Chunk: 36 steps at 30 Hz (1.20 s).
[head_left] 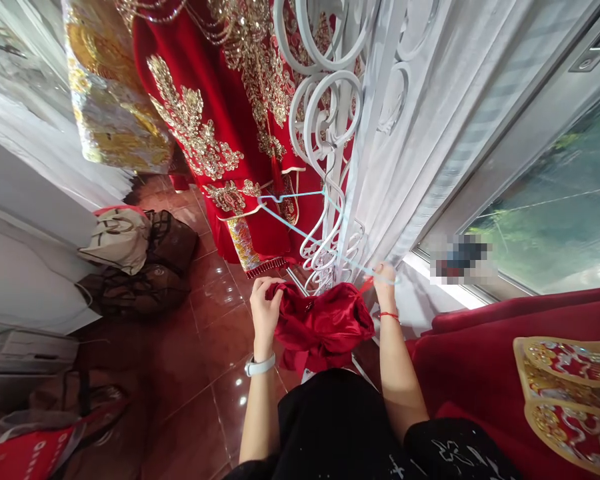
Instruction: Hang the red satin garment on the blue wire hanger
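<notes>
Left hand (265, 300): closed on the upper left edge of a bunched red satin garment (325, 327), fingers curled over the fabric, white wristband (260, 365) on the wrist. Right hand (384, 279): closed around the lower end of a light blue wire hanger (300, 230), red thread bracelet (389, 315) on the wrist; right edge of the garment just below this hand, contact not clear. Garment position: gathered in a loose bundle between both hands, held in the air in front of the torso, above the red-brown tiled floor (205, 373).

Hanger: tilted, running up and left from the right hand, hook hung on the white scrolled metal rack (325, 120).

Surroundings: red gown with gold embroidery (215, 120) hanging behind the rack, hem near the floor; a second gold-patterned garment (110, 100) beside it on the left. White curtain (430, 120) to the right of the rack, window (555, 213) beyond it. Bags (135, 260) piled on the floor at left. Red fabric with gold trim (540, 373) lying at lower right.
</notes>
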Each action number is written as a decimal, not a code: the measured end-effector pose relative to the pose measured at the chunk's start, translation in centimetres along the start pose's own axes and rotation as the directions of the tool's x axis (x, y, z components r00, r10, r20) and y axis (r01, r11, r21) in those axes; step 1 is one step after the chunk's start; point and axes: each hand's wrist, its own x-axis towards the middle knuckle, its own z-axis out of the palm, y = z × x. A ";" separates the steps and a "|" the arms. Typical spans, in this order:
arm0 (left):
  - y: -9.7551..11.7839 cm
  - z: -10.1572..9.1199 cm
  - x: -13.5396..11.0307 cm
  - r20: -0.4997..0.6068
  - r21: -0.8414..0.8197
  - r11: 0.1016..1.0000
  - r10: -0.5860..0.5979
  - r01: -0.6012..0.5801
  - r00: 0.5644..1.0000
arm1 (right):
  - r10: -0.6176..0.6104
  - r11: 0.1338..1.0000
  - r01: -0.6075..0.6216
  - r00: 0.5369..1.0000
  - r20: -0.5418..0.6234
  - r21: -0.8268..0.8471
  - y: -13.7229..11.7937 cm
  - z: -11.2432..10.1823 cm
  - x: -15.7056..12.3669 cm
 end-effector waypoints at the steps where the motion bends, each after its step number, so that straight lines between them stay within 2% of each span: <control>1: -0.2 -0.1 0.0 -0.030 -0.003 1.000 -0.001 0.001 1.000 | 0.017 1.000 -0.017 0.999 -0.050 -0.005 1.0 -0.8 0.1; 6: -0.4 -0.9 0.8 -0.142 0.018 1.000 -0.009 0.011 0.990 | 0.082 0.997 -0.082 0.955 -0.285 0.015 3.5 -3.9 0.5; 9: -0.6 -1.4 1.3 -0.161 0.064 0.997 -0.022 0.033 0.987 | 0.107 0.993 -0.086 0.938 -0.331 0.077 3.2 -4.4 0.7; 11: -0.8 -1.9 1.6 -0.131 0.103 0.994 -0.030 0.044 0.991 | 0.097 0.967 -0.025 0.955 -0.279 0.252 2.2 -4.5 0.7; 12: -0.9 -2.1 1.6 -0.106 0.123 0.991 -0.035 0.048 0.994 | 0.070 0.925 0.016 0.975 -0.211 0.380 1.6 -4.7 0.5; 14: -1.0 -2.5 1.7 -0.048 0.162 0.985 -0.049 0.057 0.998 | -0.047 0.785 0.058 0.998 -0.033 0.617 0.2 -5.3 0.1; 16: -0.9 -2.9 1.6 0.010 0.193 0.979 -0.072 0.068 0.997 | -0.179 0.700 0.039 0.976 0.122 0.713 -1.2 -5.9 -0.5; 18: -0.8 -3.2 1.6 0.051 0.220 0.972 -0.101 0.087 0.994 | -0.242 0.698 0.038 0.953 0.185 0.715 -2.3 -6.1 -0.9; 22: -0.6 -3.4 1.6 0.097 0.246 0.963 -0.139 0.111 0.986 | -0.269 0.695 0.108 0.956 0.117 0.711 -3.9 -5.3 -1.3; 26: -0.5 -3.4 1.7 0.139 0.270 0.955 -0.164 0.122 0.976 | -0.302 0.664 0.124 0.947 0.112 0.738 -4.3 -4.3 -1.2; 31: -0.8 -3.7 1.7 0.192 0.314 0.942 -0.184 0.118 0.964 | -0.269 0.576 0.145 0.963 0.019 0.804 -3.4 -5.4 -0.6; 34: -1.4 -3.8 1.6 0.219 0.325 0.938 -0.194 0.116 0.956 | -0.257 0.567 0.199 0.965 -0.058 0.800 -3.0 -6.2 -0.1; 36: -2.0 -3.7 1.7 0.190 0.334 0.935 -0.191 0.119 0.963 | -0.252 0.566 0.240 0.961 -0.112 0.788 -3.1 -6.6 0.1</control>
